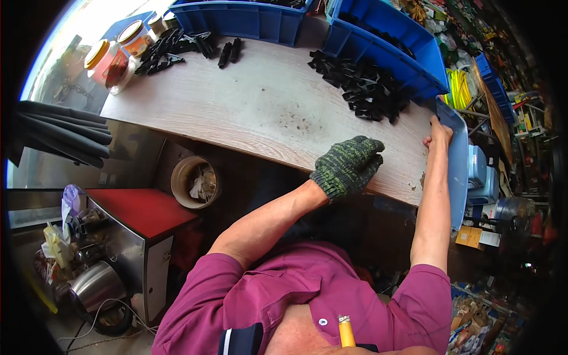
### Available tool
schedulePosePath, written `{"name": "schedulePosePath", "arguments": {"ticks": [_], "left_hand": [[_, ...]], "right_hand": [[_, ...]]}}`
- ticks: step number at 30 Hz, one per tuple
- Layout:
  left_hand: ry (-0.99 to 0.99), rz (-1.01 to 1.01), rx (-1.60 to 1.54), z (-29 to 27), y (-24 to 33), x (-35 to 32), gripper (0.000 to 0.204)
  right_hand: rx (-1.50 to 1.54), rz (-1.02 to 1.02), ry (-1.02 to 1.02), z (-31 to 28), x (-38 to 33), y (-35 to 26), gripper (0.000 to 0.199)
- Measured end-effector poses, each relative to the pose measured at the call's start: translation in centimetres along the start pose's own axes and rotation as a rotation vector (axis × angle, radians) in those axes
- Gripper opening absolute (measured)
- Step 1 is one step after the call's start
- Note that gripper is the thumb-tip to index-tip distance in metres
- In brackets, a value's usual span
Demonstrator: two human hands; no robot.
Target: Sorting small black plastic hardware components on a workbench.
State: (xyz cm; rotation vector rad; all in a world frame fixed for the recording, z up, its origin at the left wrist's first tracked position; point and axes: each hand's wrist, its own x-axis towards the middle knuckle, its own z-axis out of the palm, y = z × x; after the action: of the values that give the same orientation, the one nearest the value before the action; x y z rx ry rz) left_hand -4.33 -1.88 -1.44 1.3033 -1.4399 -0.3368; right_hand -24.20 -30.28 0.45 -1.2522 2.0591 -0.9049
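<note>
Your counter (254, 112) is pale wood-grain, scuffed dark near its middle. On it lie a heap of black plastic clips (367, 89), a second clip cluster (177, 47), two blue bins (242, 21) and lidded jars (109, 59).

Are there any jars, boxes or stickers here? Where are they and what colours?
Jars: table's far left corner, clear, orange-yellow lids, pale label.
Cardboard box: low on the right, brown, white label.
Blue bins: back of table, rectangular, beside black clips.
No screens.
</note>
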Motion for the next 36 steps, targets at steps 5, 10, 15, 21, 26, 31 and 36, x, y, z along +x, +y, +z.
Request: {"name": "schedulePosePath", "arguments": {"ticks": [5, 10, 15, 21, 26, 31, 36], "left_hand": [[-0.02, -0.012, -0.005, -0.3, 0.4, 0.1, 0.023], [0.007, 0.017, -0.016, 0.0, 0.2, 0.1, 0.023], [0.043, 0.033, 0.03, 0.1, -0.3, -0.2, 0.024], [0.09, 0.115, -0.02, 1.0, -1.6, -1.1, 0.025], [-0.042, -0.16, -0.356, -2.3, 0.2, -3.5, 0.028], [-0.045, -0.206, -0.6, -9.4, 5.4, -8.1, 0.027], [0.124, 0.016, -1.007, -14.8, 12.0, -11.5, 0.054]], "right_hand": [[0.335, 0.137, 0.061, -2.2, -1.2, 1.9, 0.041], [0.563, 0.163, 0.077, -3.9, -2.6, 4.0, 0.039], [0.665, 0.034, -0.201, -4.1, -9.6, 4.1, 0.024], [0.68, 0.035, -0.345, -4.0, -13.6, 6.0, 0.023], [0.696, -0.002, -0.344, -3.7, -14.9, 6.9, 0.019], [0.726, -0.039, -0.327, -3.0, -14.9, 6.9, 0.017], [0.75, -0.082, -0.293, -2.6, -14.9, 7.0, 0.017]]}}
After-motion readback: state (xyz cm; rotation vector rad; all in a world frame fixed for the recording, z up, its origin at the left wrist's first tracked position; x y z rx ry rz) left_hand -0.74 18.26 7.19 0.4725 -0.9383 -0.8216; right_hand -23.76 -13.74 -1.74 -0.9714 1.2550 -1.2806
